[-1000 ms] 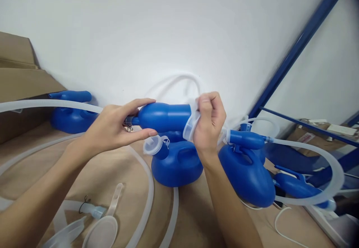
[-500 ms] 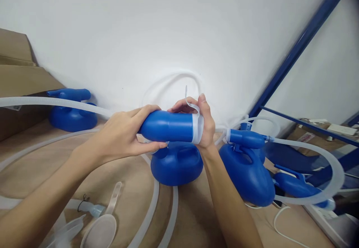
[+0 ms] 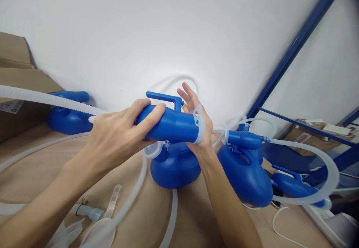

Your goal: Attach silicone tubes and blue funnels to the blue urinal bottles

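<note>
My left hand (image 3: 120,128) is wrapped around the narrower end of a blue plastic urinal funnel (image 3: 176,124), held sideways in mid-air. A blue handle bracket (image 3: 164,96) stands up from its far side. A translucent white cap (image 3: 201,128) with a looped strap covers its right end. The palm of my right hand (image 3: 206,123) rests against this cap, fingers stretched up and apart. A ribbed white hose (image 3: 50,100) runs from the left toward my left hand; its join is hidden. Below the funnel sits a blue bottle (image 3: 176,169) with a white-capped spout (image 3: 153,150).
On the right are another blue bottle (image 3: 244,177) with a funnel and a curved hose (image 3: 332,166), and a smaller blue funnel (image 3: 293,184). A blue bottle (image 3: 67,121) and cardboard box (image 3: 17,80) stand left. A strainer-like scoop (image 3: 113,201) lies in front. A blue rack post (image 3: 297,48) rises right.
The blue funnel has rolled, bringing its handle bracket into view on top. The cap's loose strap now forms a loop near the cap. My right fingers have straightened upward.
</note>
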`<state>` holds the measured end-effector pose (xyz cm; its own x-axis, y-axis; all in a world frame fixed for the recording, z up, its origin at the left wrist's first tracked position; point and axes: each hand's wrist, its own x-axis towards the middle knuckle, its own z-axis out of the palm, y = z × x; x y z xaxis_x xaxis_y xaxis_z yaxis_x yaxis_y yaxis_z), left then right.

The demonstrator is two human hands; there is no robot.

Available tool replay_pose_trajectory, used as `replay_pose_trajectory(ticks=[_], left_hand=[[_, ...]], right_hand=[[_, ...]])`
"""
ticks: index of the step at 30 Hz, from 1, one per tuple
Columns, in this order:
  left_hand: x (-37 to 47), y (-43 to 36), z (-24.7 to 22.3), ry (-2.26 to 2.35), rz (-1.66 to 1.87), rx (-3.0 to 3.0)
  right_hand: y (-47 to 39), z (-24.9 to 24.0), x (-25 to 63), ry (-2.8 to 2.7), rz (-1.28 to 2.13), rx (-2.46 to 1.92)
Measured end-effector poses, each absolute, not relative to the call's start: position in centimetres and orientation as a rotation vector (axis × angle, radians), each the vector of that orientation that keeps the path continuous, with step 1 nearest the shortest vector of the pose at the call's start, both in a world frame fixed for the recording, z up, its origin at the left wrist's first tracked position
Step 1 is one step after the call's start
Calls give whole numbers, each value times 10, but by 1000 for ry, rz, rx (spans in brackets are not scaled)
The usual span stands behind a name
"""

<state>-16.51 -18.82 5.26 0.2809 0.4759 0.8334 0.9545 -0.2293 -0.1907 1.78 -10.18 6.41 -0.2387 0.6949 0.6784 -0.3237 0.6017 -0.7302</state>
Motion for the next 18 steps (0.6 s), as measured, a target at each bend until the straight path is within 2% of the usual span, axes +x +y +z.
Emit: replay_pose_trajectory(ticks=[7, 13, 18], left_hand=[[-155, -190, 54, -1345, -1139, -1939], [-153, -186, 53, -1403, -1074, -1971], [-156, -185, 52, -1346, -1053, -1948]], right_hand=[[-124, 90, 38, -1548, 812, -224], [-138, 77, 25, -1743, 675, -160], [-145, 71, 9, -1648, 755, -208]])
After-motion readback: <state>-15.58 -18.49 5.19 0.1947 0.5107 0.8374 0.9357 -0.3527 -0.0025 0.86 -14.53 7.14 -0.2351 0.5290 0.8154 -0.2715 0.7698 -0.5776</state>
